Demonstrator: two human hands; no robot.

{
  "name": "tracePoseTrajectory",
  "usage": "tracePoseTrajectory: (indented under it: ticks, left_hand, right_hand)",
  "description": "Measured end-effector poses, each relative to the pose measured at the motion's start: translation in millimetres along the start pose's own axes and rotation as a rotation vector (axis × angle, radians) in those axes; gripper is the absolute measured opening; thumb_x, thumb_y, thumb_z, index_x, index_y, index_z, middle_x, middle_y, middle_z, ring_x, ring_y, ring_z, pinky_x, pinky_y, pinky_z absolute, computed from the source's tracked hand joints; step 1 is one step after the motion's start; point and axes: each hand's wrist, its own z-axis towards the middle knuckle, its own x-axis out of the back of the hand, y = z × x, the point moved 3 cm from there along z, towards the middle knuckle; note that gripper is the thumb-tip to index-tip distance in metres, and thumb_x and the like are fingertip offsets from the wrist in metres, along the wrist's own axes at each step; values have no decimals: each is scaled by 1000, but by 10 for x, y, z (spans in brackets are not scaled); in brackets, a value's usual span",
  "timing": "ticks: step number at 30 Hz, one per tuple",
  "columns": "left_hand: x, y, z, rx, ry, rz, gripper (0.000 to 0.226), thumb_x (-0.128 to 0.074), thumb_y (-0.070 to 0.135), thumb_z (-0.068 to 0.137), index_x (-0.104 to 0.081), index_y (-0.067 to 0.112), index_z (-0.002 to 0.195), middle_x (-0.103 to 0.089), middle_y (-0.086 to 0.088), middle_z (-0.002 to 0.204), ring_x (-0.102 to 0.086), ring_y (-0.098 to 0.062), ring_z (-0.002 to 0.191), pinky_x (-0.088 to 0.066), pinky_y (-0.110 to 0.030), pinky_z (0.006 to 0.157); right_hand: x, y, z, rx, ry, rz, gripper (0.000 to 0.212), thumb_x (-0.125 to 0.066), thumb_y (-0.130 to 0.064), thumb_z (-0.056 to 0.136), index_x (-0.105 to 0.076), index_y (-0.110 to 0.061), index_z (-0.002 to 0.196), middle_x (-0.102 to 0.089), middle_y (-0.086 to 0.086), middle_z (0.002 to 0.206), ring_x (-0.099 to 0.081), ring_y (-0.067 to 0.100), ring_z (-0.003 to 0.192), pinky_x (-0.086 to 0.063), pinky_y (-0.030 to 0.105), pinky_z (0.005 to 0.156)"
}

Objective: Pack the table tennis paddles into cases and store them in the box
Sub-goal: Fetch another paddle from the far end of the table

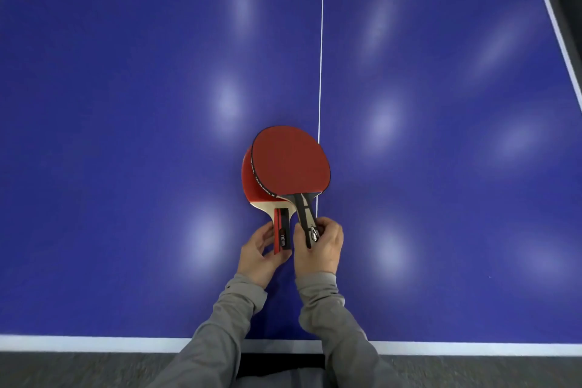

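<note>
On blue table (pixel 126 135): two stacked paddles (pixel 291 161), stiff, light; handles pinched separately by left hand (pixel 259 257), right hand (pixel 319 249).

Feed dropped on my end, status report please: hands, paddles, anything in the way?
Left hand grips lower paddle handle. Right hand grips upper paddle handle. Blades overlap above blue table. No case or box in view.

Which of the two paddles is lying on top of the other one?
The paddle with the dark grey handle, gripped by the right hand; its red blade overlaps the paddle with the red-and-black handle held by the left hand.
</note>
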Motion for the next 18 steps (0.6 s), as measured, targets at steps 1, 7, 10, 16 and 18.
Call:
tracePoseTrajectory:
  ticks: [1,7,10,16,18]
  left_hand:
    - [14,6,-1,-5,-26,-12,57,-66,-18,71,-55,17,115,-65,5,106,-60,-11,104,-45,-27,96]
    - [81,22,12,6,-110,-64,56,-62,-21,74,-55,20,111,-65,4,108,-63,0,99,-51,-14,77]
    - [113,6,20,53,-167,-70,61,-59,-26,72,-54,21,112,-66,11,105,-64,5,96,-52,-15,69]
    - [105,34,24,86,-223,-87,67,-58,-30,68,-53,24,109,-60,7,113,-61,1,100,-52,-14,69]
    - [93,35,12,76,-218,-80,66,-60,-27,69,-53,26,107,-61,9,111,-63,6,96,-51,-13,69]
  right_hand:
    - [-22,2,-14,-13,-9,-11,32,-72,-10,76,-55,4,98,-55,11,95,-47,18,89,-46,39,83]
    - [-77,-14,-56,-69,-111,-108,38,-78,-23,68,-59,-5,97,-57,0,90,-55,21,92,-45,41,86]
    - [-116,-18,-78,-84,-180,-130,39,-78,-26,68,-60,-9,98,-53,-7,87,-56,19,93,-45,41,89]
    - [-151,10,-101,-53,-272,-153,38,-77,-29,70,-61,-12,100,-55,-10,87,-57,16,94,-46,41,90]
    - [-143,12,-93,-32,-283,-153,39,-77,-31,70,-61,-13,100,-55,-11,87,-56,14,91,-46,41,89]
